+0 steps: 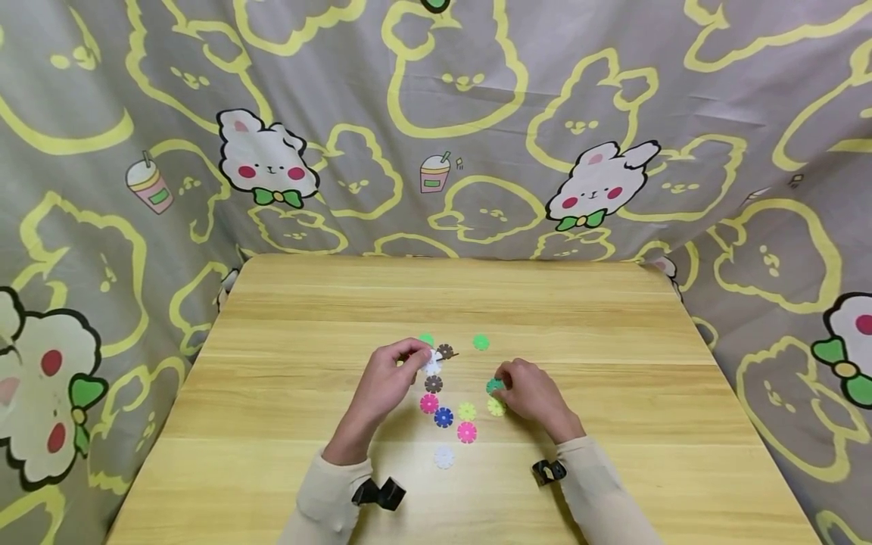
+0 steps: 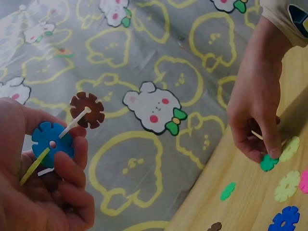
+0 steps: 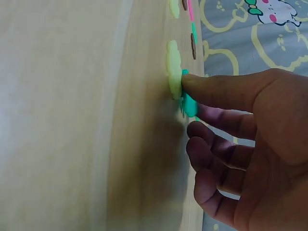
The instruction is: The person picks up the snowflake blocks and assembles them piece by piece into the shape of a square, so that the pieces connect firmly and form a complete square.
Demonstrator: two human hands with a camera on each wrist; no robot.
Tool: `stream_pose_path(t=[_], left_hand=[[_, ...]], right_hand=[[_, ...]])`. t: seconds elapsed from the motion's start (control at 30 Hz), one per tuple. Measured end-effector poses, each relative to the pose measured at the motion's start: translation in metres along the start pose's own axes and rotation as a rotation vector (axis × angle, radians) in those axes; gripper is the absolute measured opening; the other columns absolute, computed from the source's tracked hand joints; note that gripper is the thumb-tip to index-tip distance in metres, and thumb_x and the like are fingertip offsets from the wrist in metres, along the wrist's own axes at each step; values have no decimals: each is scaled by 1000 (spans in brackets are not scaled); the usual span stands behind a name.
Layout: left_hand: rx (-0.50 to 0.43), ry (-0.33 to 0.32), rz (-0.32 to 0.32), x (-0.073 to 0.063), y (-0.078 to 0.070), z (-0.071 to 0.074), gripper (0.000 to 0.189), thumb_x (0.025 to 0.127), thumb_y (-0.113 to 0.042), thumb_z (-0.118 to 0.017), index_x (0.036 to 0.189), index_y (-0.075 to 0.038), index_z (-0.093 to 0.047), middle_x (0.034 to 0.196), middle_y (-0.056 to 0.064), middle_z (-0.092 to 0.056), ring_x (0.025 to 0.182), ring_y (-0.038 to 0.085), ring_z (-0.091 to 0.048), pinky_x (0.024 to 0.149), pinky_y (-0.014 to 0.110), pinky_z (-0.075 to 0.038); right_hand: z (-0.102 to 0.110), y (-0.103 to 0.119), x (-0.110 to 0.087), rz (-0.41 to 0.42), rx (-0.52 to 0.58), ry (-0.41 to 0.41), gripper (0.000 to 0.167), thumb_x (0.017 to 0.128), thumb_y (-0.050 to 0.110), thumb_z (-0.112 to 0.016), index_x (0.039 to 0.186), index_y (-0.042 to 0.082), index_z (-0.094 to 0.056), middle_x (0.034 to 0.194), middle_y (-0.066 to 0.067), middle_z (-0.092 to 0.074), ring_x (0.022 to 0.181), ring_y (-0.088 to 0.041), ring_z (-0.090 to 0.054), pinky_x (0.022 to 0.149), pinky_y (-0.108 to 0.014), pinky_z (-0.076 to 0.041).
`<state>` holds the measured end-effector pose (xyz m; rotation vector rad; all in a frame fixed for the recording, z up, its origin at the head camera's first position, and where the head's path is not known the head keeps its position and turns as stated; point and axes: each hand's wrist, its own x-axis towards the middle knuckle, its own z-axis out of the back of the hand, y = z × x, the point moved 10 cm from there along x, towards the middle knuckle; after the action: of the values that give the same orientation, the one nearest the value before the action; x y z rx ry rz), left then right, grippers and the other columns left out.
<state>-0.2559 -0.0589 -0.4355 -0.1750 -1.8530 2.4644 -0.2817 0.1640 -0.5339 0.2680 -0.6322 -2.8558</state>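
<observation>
My left hand holds several slotted plastic snowflake discs joined together. In the left wrist view, this piece shows a blue disc, a brown disc, and a white disc and a yellow disc seen edge-on. The fingers hide part of it. At the right, my right hand pinches a green disc between thumb and index finger, low over the table. A pale yellow disc lies right beside the green one.
Between the hands, loose discs lie on the wooden table: pink, dark blue, brown and white. A bright green disc lies farther back. A patterned curtain surrounds the table's far sides.
</observation>
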Motion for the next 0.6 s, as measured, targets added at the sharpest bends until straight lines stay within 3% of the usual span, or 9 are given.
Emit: stream_pose_path(t=[0.23,0.37,0.5,0.6], left_hand=[[33,5,-10,0,0,0,15,95,-24,-61,97,-14,-72,81,2,-67,69,16,-64,71,29,-44],[21,43,-11,1,1,-3,15,96,-23,-58,98,-14,-70,78,1,-70,71,18,-70,79,32,-44],[22,65,-8,2,2,-6,15,98,-22,-55,97,-13,-68,71,1,-64,65,18,-63,69,30,-44],[32,57,-4,2,2,-6,14,97,-21,-55,97,-14,-68,67,1,-57,59,18,-55,59,27,-42]], right_hand=[[2,2,0,3,108,-2,20,82,20,-77,88,17,-59,72,5,-52,65,-12,-47,59,-25,-39],[16,18,-2,86,265,-68,13,84,19,-75,90,19,-64,74,7,-55,67,-9,-49,59,-22,-43],[42,45,-9,225,432,-149,11,85,19,-74,93,19,-67,78,7,-61,68,-8,-55,61,-22,-49],[58,60,-14,269,558,-170,9,87,20,-72,95,19,-68,81,4,-65,68,-10,-57,60,-23,-50]])
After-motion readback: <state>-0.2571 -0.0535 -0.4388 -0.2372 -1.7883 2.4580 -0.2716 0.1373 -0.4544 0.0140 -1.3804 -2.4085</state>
